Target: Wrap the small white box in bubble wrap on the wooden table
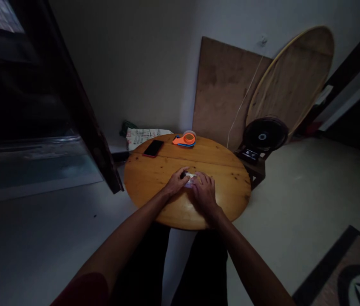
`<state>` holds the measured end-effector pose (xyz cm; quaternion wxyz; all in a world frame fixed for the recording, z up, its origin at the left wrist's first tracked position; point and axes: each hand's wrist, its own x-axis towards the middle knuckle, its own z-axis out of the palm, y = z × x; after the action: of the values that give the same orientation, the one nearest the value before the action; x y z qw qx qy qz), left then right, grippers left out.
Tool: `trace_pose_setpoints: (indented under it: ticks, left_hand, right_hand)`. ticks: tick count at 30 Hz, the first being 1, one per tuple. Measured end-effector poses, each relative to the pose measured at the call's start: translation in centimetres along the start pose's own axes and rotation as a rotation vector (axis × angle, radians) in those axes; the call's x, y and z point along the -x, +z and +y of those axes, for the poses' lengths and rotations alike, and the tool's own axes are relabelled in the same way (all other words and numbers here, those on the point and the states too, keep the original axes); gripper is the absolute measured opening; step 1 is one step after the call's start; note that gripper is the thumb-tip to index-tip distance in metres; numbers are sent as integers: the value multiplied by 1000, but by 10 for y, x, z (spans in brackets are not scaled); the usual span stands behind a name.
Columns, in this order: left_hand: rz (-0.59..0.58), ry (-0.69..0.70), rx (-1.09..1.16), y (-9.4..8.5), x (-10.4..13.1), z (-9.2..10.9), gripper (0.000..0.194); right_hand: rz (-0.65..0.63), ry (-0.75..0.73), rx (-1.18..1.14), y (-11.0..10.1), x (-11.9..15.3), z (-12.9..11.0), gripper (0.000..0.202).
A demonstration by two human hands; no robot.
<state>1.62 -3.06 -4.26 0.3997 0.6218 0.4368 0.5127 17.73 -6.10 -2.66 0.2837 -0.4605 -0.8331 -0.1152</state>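
Observation:
Over the middle of a round wooden table (148,178), both hands meet on a small pale box-like item (189,180) with a dark part at its left end. My left hand (177,180) grips its left side, thumb on the near face. From the right, my right hand (204,189) closes on the other end, its fingers covering much of the top. What exactly the item is, I cannot make out. Farther back on the table lie an orange and blue tape dispenser (186,139) and a dark phone (154,148) with a red edge.
A black fan (264,135) stands on a low wooden stool (256,168) right of the table. Behind, a brown board (227,85) and a large round wooden top (294,76) lean on the wall. A printed white sack (144,135) sits behind the table's left edge.

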Motion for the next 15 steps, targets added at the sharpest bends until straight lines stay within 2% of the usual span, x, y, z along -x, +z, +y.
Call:
trace_pose_setpoints:
  ticks: [6,10,15]
  left_hand:
    - [-5,-27,58,0,0,1,51]
    - [-11,-28,58,-1,-2,-2,51]
    - [0,-44,67,-1,-3,-2,52]
  right_hand:
    - [-2,20,2,1,3,3,41]
    - [-28,-14,26,2,2,3,35]
    - [-25,25,8,1,2,1,35]
